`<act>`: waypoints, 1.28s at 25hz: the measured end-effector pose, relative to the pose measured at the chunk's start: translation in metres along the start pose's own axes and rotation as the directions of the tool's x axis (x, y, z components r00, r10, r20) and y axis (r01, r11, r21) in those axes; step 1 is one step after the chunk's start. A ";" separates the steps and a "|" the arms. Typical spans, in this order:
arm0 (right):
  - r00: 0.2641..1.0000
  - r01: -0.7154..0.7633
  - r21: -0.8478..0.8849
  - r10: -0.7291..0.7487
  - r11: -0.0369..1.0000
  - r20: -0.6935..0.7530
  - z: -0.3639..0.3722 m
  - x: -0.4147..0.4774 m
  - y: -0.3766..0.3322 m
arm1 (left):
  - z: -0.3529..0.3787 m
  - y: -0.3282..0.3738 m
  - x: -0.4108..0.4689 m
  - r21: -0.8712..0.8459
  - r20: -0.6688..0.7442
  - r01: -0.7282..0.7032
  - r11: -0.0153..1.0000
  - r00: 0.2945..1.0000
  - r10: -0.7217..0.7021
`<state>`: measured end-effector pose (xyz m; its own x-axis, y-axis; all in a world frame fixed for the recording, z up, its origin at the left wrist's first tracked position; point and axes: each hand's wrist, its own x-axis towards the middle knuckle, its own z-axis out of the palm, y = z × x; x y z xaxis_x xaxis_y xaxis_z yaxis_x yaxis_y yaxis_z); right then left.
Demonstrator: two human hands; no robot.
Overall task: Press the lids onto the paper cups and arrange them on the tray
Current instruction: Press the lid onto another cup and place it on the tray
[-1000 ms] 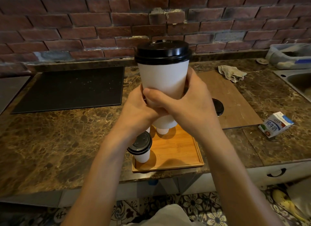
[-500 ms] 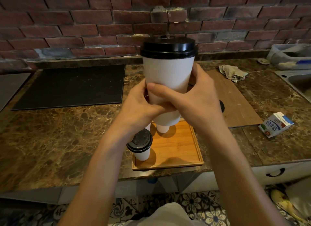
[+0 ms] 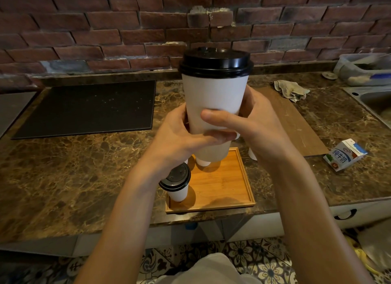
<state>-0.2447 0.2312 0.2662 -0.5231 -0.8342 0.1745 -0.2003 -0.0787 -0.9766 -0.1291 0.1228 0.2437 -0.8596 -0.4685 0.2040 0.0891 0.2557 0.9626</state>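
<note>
Head view: the lidded cup (image 3: 213, 101) is held upright, gripped round its lower half by the left hand (image 3: 179, 135) and right hand (image 3: 262, 125); the tray (image 3: 222, 188) is seen below, slightly nearer.

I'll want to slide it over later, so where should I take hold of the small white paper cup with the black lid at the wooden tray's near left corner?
Probably around the wall of the small white paper cup just under its black lid, coming from the right over the bare wooden tray: it stands upright, tapers downward, and that side is open.
</note>
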 end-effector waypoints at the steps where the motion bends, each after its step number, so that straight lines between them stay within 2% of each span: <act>1: 1.000 0.002 -0.013 -0.002 1.000 -0.002 0.001 0.000 0.000 | 0.000 -0.001 0.000 0.006 -0.022 0.003 1.000 1.000 -0.003; 11: 0.980 0.028 -0.157 -0.058 0.987 -0.188 0.021 0.002 -0.003 | 0.003 -0.007 0.005 0.052 -0.189 -0.046 0.998 0.980 0.055; 18: 0.953 0.049 -0.209 -0.108 0.977 -0.282 0.032 0.003 -0.002 | 0.004 -0.010 0.006 0.077 -0.196 -0.036 0.996 0.979 0.050; 26: 0.975 0.085 -0.120 -0.108 0.989 -0.197 0.020 0.006 -0.002 | -0.001 -0.008 0.008 0.094 -0.146 -0.053 0.994 0.987 0.067; 32: 0.998 0.023 0.095 -0.017 0.995 -0.060 0.010 0.009 0.002 | -0.002 -0.002 0.005 0.048 -0.102 -0.058 0.997 0.993 0.062</act>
<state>-0.2412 0.2180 0.2642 -0.5682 -0.7986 0.1986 -0.1324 -0.1494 -0.9799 -0.1324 0.1182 0.2436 -0.7965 -0.5355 0.2807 0.1140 0.3229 0.9395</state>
